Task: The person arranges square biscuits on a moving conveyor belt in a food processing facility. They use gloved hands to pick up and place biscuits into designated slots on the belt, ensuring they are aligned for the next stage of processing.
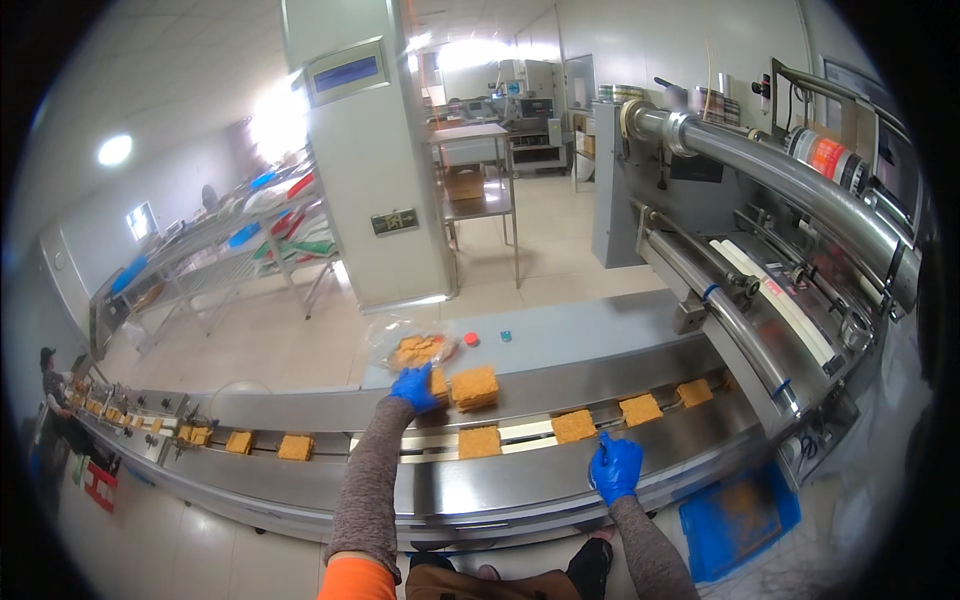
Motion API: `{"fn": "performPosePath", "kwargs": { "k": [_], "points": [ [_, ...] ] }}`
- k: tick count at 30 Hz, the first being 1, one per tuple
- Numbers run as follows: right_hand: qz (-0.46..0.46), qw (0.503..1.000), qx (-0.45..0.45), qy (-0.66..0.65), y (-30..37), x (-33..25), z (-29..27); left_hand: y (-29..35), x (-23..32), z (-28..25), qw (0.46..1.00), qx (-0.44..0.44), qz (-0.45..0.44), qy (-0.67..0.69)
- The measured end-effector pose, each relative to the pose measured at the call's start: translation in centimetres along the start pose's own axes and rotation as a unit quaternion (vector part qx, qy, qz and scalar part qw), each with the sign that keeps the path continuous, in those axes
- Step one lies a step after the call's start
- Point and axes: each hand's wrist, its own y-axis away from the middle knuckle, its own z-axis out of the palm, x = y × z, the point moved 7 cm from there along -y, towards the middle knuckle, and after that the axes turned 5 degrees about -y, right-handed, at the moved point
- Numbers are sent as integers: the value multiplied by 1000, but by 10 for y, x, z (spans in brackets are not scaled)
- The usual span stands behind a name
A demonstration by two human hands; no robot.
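My left hand (414, 389), in a blue glove, reaches over the conveyor to its far side. Its fingers are closed on a stack of square orange-brown crackers (439, 384), partly hidden by the hand. Right beside it stands another cracker stack (474, 388). My right hand (616, 468), also gloved in blue, hovers at the near edge of the conveyor (540, 475), a finger stretched toward the track, with nothing visible in it. Closest to that finger is a cracker portion (573, 427) on the track. Another portion (480, 442) lies further left.
Behind my left hand lies a clear plastic bag (405, 343) of broken crackers, near a red round cap (471, 340) and a small teal item (506, 337). Machine rollers (715, 320) rise at the right. A blue tray (740, 520) sits low right. A person (58, 395) stands far left.
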Motion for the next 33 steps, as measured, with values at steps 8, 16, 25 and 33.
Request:
{"fn": "performPosePath", "kwargs": {
  "k": [8,16,25,33],
  "points": [
    [-5,1000,10,-18,8,9,4,12,34,-59,992,116,41,41],
    [29,998,-46,-26,3,8,9,19,228,-60,942,92,316,62],
    [30,999,-36,-21,6,13,9,-40,289,27,971,-38,237,17],
    [20,998,-51,8,7,7,13,45,297,26,925,161,333,89]
  ]
}}
